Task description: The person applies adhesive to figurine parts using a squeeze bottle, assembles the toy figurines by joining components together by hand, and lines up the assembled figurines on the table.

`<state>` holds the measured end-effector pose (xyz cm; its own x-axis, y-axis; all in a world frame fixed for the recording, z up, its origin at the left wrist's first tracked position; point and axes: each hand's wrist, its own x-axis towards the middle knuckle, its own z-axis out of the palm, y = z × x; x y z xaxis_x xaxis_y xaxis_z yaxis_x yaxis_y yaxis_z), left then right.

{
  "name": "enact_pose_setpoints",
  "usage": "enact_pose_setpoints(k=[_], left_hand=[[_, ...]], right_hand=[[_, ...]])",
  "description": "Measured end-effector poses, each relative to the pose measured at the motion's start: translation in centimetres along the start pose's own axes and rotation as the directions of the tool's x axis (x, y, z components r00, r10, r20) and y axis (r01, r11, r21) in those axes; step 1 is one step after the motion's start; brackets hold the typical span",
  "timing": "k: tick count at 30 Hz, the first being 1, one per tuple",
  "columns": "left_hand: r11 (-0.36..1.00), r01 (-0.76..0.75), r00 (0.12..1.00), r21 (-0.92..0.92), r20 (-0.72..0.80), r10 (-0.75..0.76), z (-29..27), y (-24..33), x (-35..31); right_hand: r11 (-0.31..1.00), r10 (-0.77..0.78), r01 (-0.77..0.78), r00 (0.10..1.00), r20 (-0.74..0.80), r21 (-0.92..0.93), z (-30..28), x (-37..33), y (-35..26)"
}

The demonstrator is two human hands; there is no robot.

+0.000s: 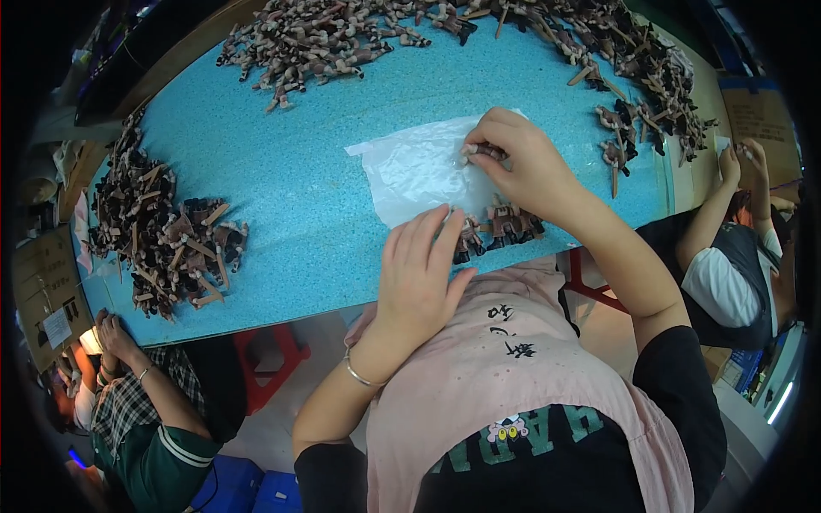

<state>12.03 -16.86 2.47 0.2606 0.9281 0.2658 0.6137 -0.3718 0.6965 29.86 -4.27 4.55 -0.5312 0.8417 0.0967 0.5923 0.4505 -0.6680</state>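
In front of me a clear plastic bag (410,171) lies flat on the blue tabletop. Above its right part, my right hand (526,162) pinches a small brown and pale toy figure (486,150) between thumb and fingers. My left hand (423,274) is at the bag's near edge, fingers stretched out and the thumb apart, with nothing visible in it. Just right of its fingertips, several toy figures (513,224) lie side by side along the table's near edge. They are partly hidden by my hands.
Loose toy figures are heaped at the left (162,239), the far middle (316,38) and the far right (633,60) of the blue table (282,188). Co-workers' hands show at the left (115,338) and right (740,162). A red stool (274,368) stands below the table's edge.
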Motion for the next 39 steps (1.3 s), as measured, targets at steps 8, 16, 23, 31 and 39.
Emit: enact_pose_setpoints(k=[8,16,23,31,39], left_hand=[[1.000,0.012,0.998,-0.002,-0.059,-0.012,0.2,-0.5,-0.4],[0.946,0.262,0.963,-0.189,-0.008,-0.268,-4.0,-0.6,-3.2],[0.873,0.343,0.936,-0.347,0.047,-0.349,-3.9,-0.8,-3.5],[0.877,0.342,0.937,-0.338,0.048,-0.346,-3.9,-0.7,-3.6],[0.899,0.321,0.946,-0.297,0.058,-0.319,-4.1,-0.6,-3.3]], right_hand=[[0.774,0.356,-0.332,0.932,0.064,0.539,-1.6,-1.5,-1.1],[0.595,0.319,-0.475,0.880,0.352,0.648,0.8,-4.3,-5.3],[0.810,0.045,-0.185,0.966,0.256,0.556,3.8,-5.5,-7.0],[0.865,-0.002,-0.138,0.960,0.278,0.483,4.1,-5.6,-7.2],[0.838,0.111,-0.261,0.941,0.318,0.479,3.9,-5.3,-7.4]])
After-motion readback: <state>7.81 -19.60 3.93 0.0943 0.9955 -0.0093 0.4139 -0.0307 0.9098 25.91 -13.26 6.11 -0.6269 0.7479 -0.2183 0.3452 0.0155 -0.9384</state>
